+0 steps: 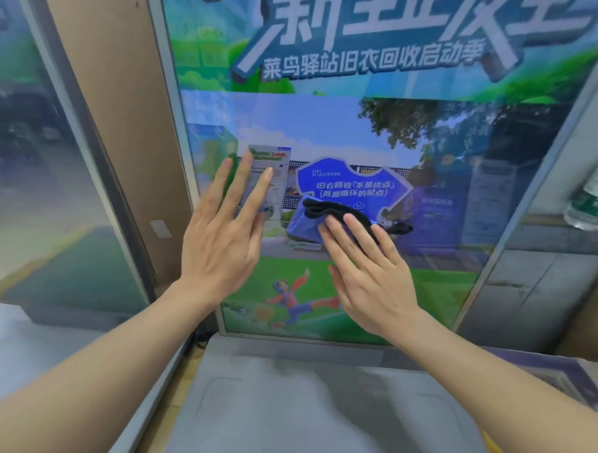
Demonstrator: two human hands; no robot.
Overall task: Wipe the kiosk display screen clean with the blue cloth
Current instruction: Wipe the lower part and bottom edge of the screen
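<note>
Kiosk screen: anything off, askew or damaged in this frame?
No damage or spill shows on the kiosk screen. The blue cloth sits bunched, not flat, under the right hand. The left hand is open, bare fingers at the glass. A plastic bottle at right looks tilted.

Glossy, smooth glass kiosk display screen (371, 120) mirrors trees; soft blue cloth with black trim (307, 222) bunches against it, matt silver metal frame (183, 128) alongside, clear shiny plastic bottle (594, 199) at right.
</note>
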